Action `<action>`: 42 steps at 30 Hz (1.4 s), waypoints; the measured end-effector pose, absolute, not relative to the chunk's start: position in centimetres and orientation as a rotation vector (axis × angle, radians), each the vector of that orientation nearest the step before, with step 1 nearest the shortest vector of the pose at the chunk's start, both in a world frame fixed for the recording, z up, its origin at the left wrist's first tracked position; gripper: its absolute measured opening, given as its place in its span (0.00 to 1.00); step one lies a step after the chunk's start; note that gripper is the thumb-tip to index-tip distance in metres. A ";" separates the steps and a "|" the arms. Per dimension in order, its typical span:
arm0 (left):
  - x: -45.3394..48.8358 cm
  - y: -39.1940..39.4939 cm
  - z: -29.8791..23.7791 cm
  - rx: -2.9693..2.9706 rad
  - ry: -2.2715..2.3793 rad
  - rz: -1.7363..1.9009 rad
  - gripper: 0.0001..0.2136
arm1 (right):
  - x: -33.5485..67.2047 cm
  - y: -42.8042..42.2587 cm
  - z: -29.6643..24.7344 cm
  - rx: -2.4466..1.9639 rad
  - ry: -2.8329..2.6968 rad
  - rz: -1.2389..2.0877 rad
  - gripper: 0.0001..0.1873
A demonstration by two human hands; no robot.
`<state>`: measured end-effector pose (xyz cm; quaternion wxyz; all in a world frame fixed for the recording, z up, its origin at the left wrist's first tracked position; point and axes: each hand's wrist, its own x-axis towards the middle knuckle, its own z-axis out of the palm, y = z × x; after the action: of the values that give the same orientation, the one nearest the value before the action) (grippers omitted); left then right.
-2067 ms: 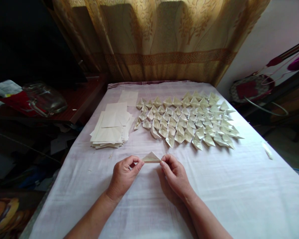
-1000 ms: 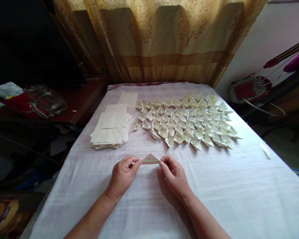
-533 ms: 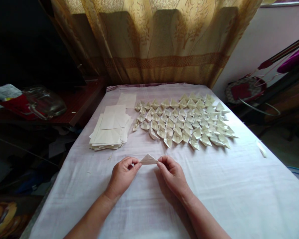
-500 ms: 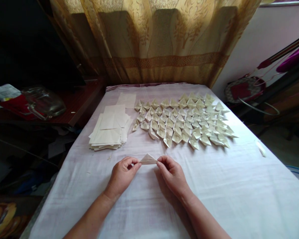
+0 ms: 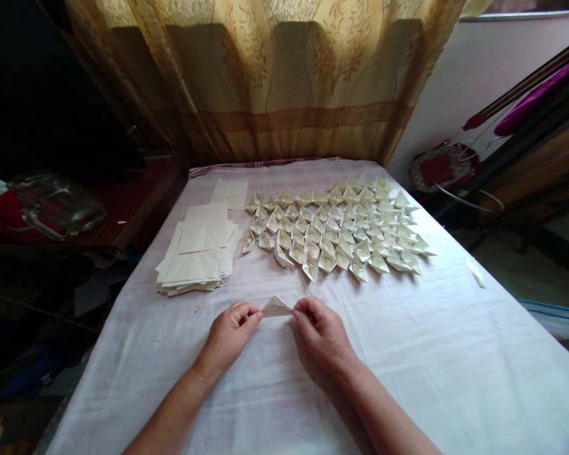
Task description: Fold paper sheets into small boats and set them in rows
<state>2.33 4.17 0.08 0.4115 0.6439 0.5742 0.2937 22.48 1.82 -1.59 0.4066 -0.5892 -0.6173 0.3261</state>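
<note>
Between my two hands, above the near part of the white-covered table, is a small folded paper boat with a pointed peak. My left hand pinches its left tip between thumb and fingers. Its right tip is gripped the same way by my right hand. Beyond my hands stand rows of folded paper boats, several deep, in the middle and right of the table. A stack of paper sheets lies beyond my left hand, with one more sheet behind it.
A small white object lies near the table's right edge. Left of the table, a clear glass vessel rests on a dark red cabinet. A patterned curtain hangs at the far end, and a bag is at the right.
The view has turned slightly, so most of the scene sits further left. Both hands still hold the paper boat by its tips, which now looks slightly tilted down to the right.
</note>
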 end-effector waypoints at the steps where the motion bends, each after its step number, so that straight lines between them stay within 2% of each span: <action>1: 2.3 4.2 0.0 1.612 1.445 0.731 0.11 | 22.5 1.8 -1.7 -1.490 -1.547 0.833 0.07; 4: 2.1 4.2 -0.3 1.617 1.476 0.663 0.13 | 22.3 1.8 -1.8 -1.530 -1.524 0.852 0.04; 7: 2.0 4.3 -0.3 1.652 1.582 0.544 0.09 | 22.1 2.0 -1.7 -1.610 -1.633 0.753 0.02; 11: 2.5 4.3 0.2 1.806 1.742 0.358 0.09 | 21.7 2.2 -1.7 -1.632 -1.869 0.533 0.07; 15: 3.4 4.2 1.3 1.990 1.779 0.156 0.07 | 21.4 2.3 -2.1 -1.660 -1.958 0.362 0.07; 20: 3.8 4.2 2.7 2.103 1.797 -0.045 0.07 | 21.3 2.2 -2.2 -1.680 -1.998 0.353 0.07; 28: 2.0 4.1 0.9 2.074 1.713 0.237 0.05 | 21.3 1.8 -2.6 -1.649 -1.957 0.318 0.05; 34: 2.0 4.2 0.6 2.038 1.718 0.274 0.03 | 21.1 1.6 -2.1 -1.734 -1.923 0.281 0.05; 42: 1.9 4.1 0.7 1.986 1.673 0.322 0.01 | 21.0 1.3 -1.9 -1.681 -1.830 0.500 0.06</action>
<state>1.87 4.08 0.70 0.2594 0.7330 0.6175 0.1190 21.04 1.34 -1.85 0.2988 -0.6328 -0.6891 0.1881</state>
